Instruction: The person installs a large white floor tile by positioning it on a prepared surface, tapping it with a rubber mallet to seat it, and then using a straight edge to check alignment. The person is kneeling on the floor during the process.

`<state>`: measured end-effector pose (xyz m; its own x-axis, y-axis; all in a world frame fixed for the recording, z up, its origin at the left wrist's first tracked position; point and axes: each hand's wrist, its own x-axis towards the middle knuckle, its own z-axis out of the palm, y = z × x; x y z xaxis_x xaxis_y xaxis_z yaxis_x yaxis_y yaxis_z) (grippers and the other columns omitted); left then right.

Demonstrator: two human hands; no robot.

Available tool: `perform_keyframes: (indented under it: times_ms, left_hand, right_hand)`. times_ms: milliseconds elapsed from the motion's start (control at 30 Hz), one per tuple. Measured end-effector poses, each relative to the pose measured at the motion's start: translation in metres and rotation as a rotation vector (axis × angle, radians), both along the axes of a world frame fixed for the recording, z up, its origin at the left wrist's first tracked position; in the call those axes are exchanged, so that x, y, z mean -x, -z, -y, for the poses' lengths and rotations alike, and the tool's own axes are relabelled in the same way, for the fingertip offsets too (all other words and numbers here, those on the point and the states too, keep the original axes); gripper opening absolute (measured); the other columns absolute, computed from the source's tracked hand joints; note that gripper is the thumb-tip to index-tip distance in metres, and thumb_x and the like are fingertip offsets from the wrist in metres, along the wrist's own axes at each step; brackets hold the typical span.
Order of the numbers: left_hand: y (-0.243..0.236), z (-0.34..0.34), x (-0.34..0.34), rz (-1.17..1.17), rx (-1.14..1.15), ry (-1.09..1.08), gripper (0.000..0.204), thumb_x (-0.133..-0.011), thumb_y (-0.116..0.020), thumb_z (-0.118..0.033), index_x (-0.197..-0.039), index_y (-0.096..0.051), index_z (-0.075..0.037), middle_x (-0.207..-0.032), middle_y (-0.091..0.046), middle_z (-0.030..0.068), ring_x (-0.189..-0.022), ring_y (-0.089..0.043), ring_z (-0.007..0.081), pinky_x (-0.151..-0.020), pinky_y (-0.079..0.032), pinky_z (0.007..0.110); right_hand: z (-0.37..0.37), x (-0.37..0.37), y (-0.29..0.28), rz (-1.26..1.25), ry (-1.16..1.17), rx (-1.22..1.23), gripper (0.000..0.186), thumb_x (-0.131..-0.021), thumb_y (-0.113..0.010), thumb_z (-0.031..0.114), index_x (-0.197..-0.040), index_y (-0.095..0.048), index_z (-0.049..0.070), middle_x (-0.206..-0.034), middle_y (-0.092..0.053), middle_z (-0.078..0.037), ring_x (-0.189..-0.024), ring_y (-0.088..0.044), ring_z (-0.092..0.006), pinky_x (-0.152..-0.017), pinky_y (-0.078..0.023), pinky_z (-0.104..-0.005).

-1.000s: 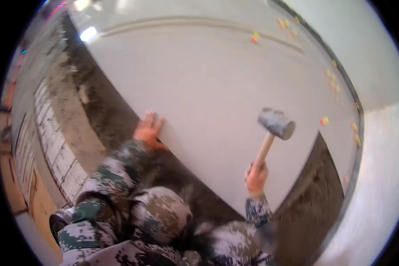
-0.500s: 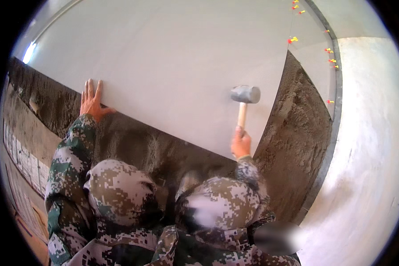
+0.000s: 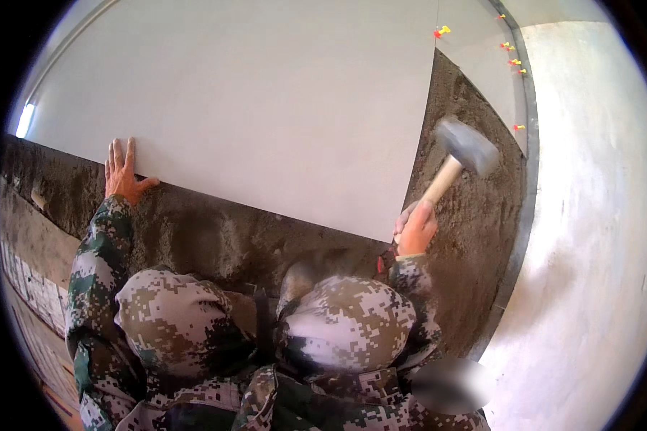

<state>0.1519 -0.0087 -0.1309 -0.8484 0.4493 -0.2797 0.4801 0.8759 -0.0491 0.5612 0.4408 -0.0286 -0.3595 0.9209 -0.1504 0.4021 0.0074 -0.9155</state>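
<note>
My left hand (image 3: 124, 174) lies with fingers spread on the left part of the large pale grey tile (image 3: 266, 108), at its near edge, thumb stretched to the right. In my right hand (image 3: 415, 228) is the wooden handle of a mallet (image 3: 469, 147) with a thick grey head. The head is slightly blurred and hangs over the brown mortar bed (image 3: 474, 244), just right of the tile's right edge. A small red object (image 3: 381, 265) shows beside my right wrist; its kind I cannot make out.
Red and yellow tile spacers (image 3: 442, 32) stand at the joints of the far tiles. A white wall (image 3: 582, 179) rises on the right. Sandy mortar runs along the tile's near edge, below my camouflage-covered knees (image 3: 349, 323). Light planks or tiles (image 3: 32, 269) lie at far left.
The mallet has moved from over the tile to the right, past its edge, and its head now tilts to the right. My left hand still rests at the tile's edge. The view has shifted.
</note>
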Motion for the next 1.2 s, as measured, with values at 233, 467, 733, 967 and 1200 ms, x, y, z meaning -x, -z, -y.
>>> perform_keyframes:
  times_ms: [233,467,733,967,1200]
  left_hand:
    - [-0.018,0.007,0.006,0.031,0.017,-0.051,0.125,-0.07,-0.082,-0.061,-0.163,-0.01,-0.018,-0.167,-0.004,0.0224,-0.155,-0.003,0.0379,-0.124,-0.013,0.054]
    - [-0.006,-0.011,0.013,0.002,-0.029,-0.002,0.118,-0.075,-0.081,-0.055,-0.163,-0.01,-0.019,-0.167,-0.005,0.0212,-0.155,-0.002,0.0369,-0.124,-0.013,0.052]
    - [-0.002,-0.002,0.009,-0.007,0.0,-0.031,0.117,-0.076,-0.083,-0.047,-0.163,-0.009,-0.021,-0.168,-0.004,0.0197,-0.155,-0.003,0.0369,-0.124,-0.013,0.053]
    - [0.012,-0.004,0.023,-0.043,-0.019,0.006,0.12,-0.073,-0.084,-0.05,-0.163,-0.009,-0.022,-0.167,-0.003,0.0202,-0.155,-0.004,0.0372,-0.124,-0.013,0.053]
    - [-0.039,-0.041,0.007,0.111,0.045,-0.051,0.121,-0.07,-0.082,-0.061,-0.162,-0.016,-0.018,-0.166,-0.005,0.0239,-0.154,-0.004,0.0395,-0.123,-0.013,0.058]
  right_hand:
    - [-0.003,-0.004,0.024,0.345,0.005,0.295,0.047,-0.102,-0.053,0.046,-0.074,-0.052,0.009,-0.055,-0.048,0.001,-0.04,-0.048,-0.0126,-0.035,-0.036,-0.0286]
    - [0.029,0.024,0.025,-0.114,-0.005,-0.225,0.041,-0.105,-0.046,0.039,-0.078,-0.049,0.009,-0.061,-0.05,-0.002,-0.045,-0.051,-0.0129,-0.041,-0.039,-0.0285]
    - [0.071,0.069,0.028,-0.01,-0.233,0.164,0.045,-0.104,-0.051,0.045,-0.092,-0.054,0.001,-0.059,-0.05,-0.003,-0.051,-0.056,-0.0141,-0.045,-0.044,-0.0343]
    - [0.081,0.107,0.058,0.306,-0.575,-0.132,0.043,-0.102,-0.056,0.041,-0.09,-0.055,-0.001,-0.062,-0.059,-0.016,-0.051,-0.058,-0.0295,-0.05,-0.045,-0.0409]
    - [0.073,0.157,0.036,-0.021,-0.588,-0.17,0.03,-0.098,-0.06,0.029,-0.095,-0.059,0.0,-0.068,-0.058,-0.012,-0.063,-0.058,-0.0225,-0.06,-0.047,-0.0402]
